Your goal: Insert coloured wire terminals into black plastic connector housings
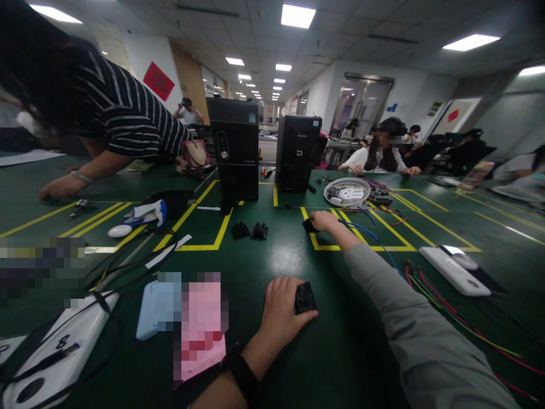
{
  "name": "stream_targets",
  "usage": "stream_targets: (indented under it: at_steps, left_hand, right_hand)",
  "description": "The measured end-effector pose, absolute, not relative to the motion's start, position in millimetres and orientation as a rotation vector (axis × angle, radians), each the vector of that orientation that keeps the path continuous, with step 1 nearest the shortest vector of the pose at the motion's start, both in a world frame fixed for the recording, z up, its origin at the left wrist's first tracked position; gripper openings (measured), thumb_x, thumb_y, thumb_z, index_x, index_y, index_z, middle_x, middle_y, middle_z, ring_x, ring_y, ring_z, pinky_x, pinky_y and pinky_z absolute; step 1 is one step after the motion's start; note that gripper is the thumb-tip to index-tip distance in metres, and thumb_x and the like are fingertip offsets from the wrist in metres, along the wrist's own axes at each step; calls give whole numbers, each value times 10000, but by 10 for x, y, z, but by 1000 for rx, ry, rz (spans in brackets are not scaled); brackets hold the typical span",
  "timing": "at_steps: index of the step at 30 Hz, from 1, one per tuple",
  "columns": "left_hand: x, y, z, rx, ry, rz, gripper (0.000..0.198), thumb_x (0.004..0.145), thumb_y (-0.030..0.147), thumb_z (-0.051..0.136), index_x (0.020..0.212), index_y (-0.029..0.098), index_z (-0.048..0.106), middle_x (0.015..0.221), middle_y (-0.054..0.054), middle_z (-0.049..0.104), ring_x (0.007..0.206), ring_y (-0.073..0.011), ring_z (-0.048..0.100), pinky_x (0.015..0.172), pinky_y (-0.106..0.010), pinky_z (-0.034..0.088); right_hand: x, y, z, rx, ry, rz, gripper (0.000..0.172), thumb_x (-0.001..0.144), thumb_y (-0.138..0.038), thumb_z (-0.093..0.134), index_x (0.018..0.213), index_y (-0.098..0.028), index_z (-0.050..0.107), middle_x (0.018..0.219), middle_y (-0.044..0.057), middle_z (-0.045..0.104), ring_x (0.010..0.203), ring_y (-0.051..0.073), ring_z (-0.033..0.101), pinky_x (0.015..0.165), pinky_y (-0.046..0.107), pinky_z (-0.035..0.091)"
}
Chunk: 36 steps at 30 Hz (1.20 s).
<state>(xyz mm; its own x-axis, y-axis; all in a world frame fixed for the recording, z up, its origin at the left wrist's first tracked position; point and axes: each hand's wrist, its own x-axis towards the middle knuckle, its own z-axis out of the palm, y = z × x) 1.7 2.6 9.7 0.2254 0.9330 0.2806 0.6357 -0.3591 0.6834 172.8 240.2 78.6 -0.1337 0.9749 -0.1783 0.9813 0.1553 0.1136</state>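
Okay, quick state, everything placed off the white fan lying flat on the tabletop

Left hand: well to the near side of the fan and a bit left of it, heel down on the tabletop. Grip closed around a black plastic part, with thumb and fingers wrapped on its left edge. The part sticks out to the right of the fingertips, face up toward the camera. It's roughly square, so no clear long axis, and the face detail is too small to read. Black watch on that wrist

Right hand: just near-left of the fan, much closer to it than the left hand, grey sleeve stretched out. Fingers curled shut on a second black part, which shows at the left of the fingertips, by a yellow tape line. Can't tell if it's lifted or resting on the tabletop

The two parts are well apart. The second one lies farther from the person than the held one, roughly on a line running toward the fan's left side

Loose: two more black pieces side by side, left of the fan, nobody touching them. Black PC towers stand behind-left of the fan. White power strip and coloured wires near-right of it. Another person in a striped shirt leans on the tabletop far left of the fan
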Motion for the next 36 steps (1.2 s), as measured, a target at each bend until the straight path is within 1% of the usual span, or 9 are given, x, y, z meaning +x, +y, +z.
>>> stream_targets:
  at_steps: [9, 14, 16, 19, 21, 23, 26, 30, 36]
  left_hand:
    - [7, 12, 135, 2076, 1443, 925, 501, 602, 354, 788, 1025, 251, 540, 1014, -3, 581, 976, -226, 493, 875, -373, 338]
    - [6, 1, 141, 2096, 1454, 919, 496, 611, 363, 780, 1028, 247, 539, 1017, -9, 577, 988, -226, 492, 881, -369, 340]
    - [7, 0, 137, 2103, 1466, 922, 506, 604, 358, 783, 1031, 245, 537, 1019, -12, 576, 990, -228, 493, 882, -369, 342]
    - [16, 6, 117, 2110, 1488, 911, 544, 577, 363, 794, 1036, 238, 531, 1024, -17, 576, 991, -237, 496, 880, -377, 351]
    - [26, 14, 94, 2106, 1517, 896, 552, 578, 378, 786, 1039, 221, 526, 1015, -26, 578, 989, -247, 501, 881, -388, 358]
    - [34, 19, 68, 2102, 1536, 899, 535, 612, 391, 754, 1049, 195, 515, 1016, -45, 581, 991, -255, 506, 886, -395, 365]
    - [36, 22, 38, 2094, 1528, 939, 625, 637, 374, 729, 1160, 170, 453, 1098, -81, 568, 1040, -262, 503, 911, -395, 363]
    - [21, 15, 26, 2064, 1512, 954, 835, 626, 409, 733, 1306, 164, 314, 1107, -95, 567, 1063, -267, 508, 934, -409, 356]
    - [19, 21, -1, 2019, 1503, 993, 905, 578, 339, 771, 1323, 189, 279, 1184, -92, 528, 1113, -267, 485, 964, -414, 345]
  right_hand:
    - [1714, 2357, 899, 1823, 2313, 2, 281, 901, -335, 519, 1129, -174, 557, 1150, 75, 562, 990, 195, 563, 854, 404, 466]
    - [1663, 1932, 973, 1796, 2588, 225, 338, 900, -255, 466, 1207, -146, 557, 1248, 207, 501, 1185, 336, 394, 971, 495, 276]
    - [1647, 1640, 996, 1718, 2722, 267, 391, 916, -267, 414, 1287, -167, 491, 1269, 176, 497, 1215, 321, 353, 996, 478, 228]
    - [1668, 1096, 988, 1474, 2897, 193, 400, 870, -358, 492, 1254, -251, 519, 1219, 75, 555, 1188, 257, 394, 996, 402, 263]
    - [1712, 728, 941, 1077, 3121, -57, 434, 822, -325, 546, 1249, -246, 525, 1197, 73, 568, 1201, 257, 394, 1004, 419, 262]
    - [1763, 428, 864, 860, 3192, -288, 528, 806, -274, 554, 1321, -244, 444, 1239, 77, 542, 1183, 231, 428, 1008, 412, 281]
    - [1821, 179, 714, 931, 3249, -430, 650, 793, -270, 586, 1393, -221, 341, 1335, 119, 455, 1197, 237, 428, 1000, 418, 319]
    - [1859, 144, 558, 1041, 3256, -487, 575, 842, -264, 558, 1381, -243, 361, 1313, 113, 478, 1197, 224, 435, 995, 408, 352]
    - [1894, 294, 544, 977, 3268, -492, 549, 852, -331, 564, 1363, -226, 391, 1272, 113, 522, 1156, 213, 483, 964, 380, 393]
